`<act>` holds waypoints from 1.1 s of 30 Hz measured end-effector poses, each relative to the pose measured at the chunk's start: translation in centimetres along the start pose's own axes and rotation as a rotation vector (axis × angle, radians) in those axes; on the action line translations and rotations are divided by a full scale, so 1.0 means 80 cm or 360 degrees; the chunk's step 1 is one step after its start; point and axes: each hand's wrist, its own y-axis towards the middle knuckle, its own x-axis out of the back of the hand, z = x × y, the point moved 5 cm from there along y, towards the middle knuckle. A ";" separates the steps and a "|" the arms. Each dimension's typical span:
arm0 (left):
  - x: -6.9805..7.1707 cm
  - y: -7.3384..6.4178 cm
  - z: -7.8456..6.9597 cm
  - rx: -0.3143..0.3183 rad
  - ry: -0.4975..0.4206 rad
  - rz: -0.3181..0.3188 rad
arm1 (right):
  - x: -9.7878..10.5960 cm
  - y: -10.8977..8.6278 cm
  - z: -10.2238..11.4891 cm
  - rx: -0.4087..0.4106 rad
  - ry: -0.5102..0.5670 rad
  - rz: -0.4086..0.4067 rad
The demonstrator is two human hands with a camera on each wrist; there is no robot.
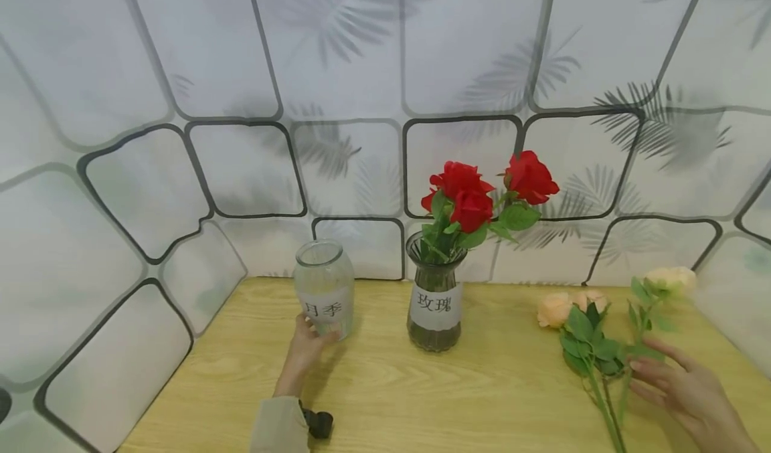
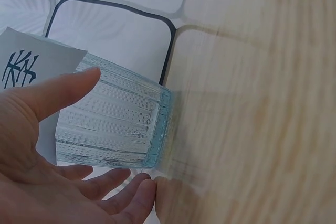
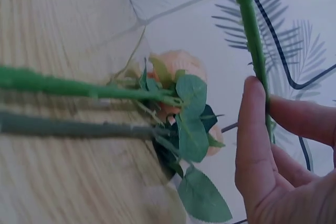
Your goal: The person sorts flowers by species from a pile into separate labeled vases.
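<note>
A clear glass vase point(image 1: 325, 272) with a white paper label stands at the left. My left hand point(image 1: 310, 342) holds it low down, the thumb point(image 2: 68, 93) on one side and the fingers on the other. At the far right my right hand point(image 1: 687, 386) pinches the green stem point(image 3: 252, 35) of a pale cream rose point(image 1: 671, 280), raised off the table. Beside that hand lie peach roses point(image 1: 555, 309) with green leaves and long stems. Red roses point(image 1: 472, 209) stand in a dark glass vase point(image 1: 435, 342), also labelled, between the hands.
The wood-grain table point(image 1: 421, 406) backs onto a patterned wall covering point(image 1: 355, 165), which also runs along the left and right sides. The dark vase stands right of the clear one. A small black device point(image 1: 319, 424) sits at the left cuff.
</note>
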 end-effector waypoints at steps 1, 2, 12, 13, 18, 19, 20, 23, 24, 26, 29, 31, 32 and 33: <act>0.001 0.001 0.000 -0.0006 0.0007 -0.0010 | -0.002 0.001 0.001 0.0014 0.0041 -0.0017; 0.001 0.002 -0.001 -0.0009 0.0013 -0.0020 | -0.004 0.001 0.002 0.0028 0.0087 -0.0030; 0.002 0.015 0.000 -0.0031 -0.0045 -0.0033 | -0.032 -0.008 0.010 0.0520 0.0675 0.0284; 0.003 0.017 0.000 -0.0031 -0.0054 -0.0036 | -0.035 -0.008 0.011 0.0537 0.0700 0.0281; 0.002 0.022 0.001 -0.0119 -0.0069 -0.0065 | -0.049 -0.007 0.014 0.0564 0.0729 0.0164; 0.001 0.023 0.001 -0.0144 -0.0053 -0.0077 | -0.051 -0.007 0.015 0.0580 0.0750 0.0167; 0.000 0.024 0.001 -0.0163 -0.0030 -0.0090 | -0.053 -0.007 0.015 0.0584 0.0745 0.0156; 0.000 0.027 0.005 -0.0177 0.0057 -0.0139 | -0.060 -0.006 0.019 0.0572 0.0711 0.0136; 0.000 0.028 0.007 -0.0172 0.0101 -0.0157 | -0.062 -0.006 0.020 0.0563 0.0701 0.0120; 0.000 0.028 0.008 -0.0167 0.0175 -0.0180 | -0.068 -0.005 0.022 0.0552 0.0691 0.0107; 0.001 0.026 0.007 -0.0161 0.0258 -0.0211 | -0.078 -0.007 0.025 0.0569 0.0771 0.0084; 0.001 0.023 0.006 -0.0154 0.0283 -0.0225 | -0.087 -0.008 0.025 0.0596 0.0855 0.0078; 0.002 0.021 0.005 -0.0155 0.0293 -0.0231 | -0.091 -0.009 0.025 0.0595 0.0879 0.0057; 0.002 0.021 0.006 -0.0154 0.0296 -0.0234 | -0.096 -0.009 0.026 0.0589 0.0889 0.0017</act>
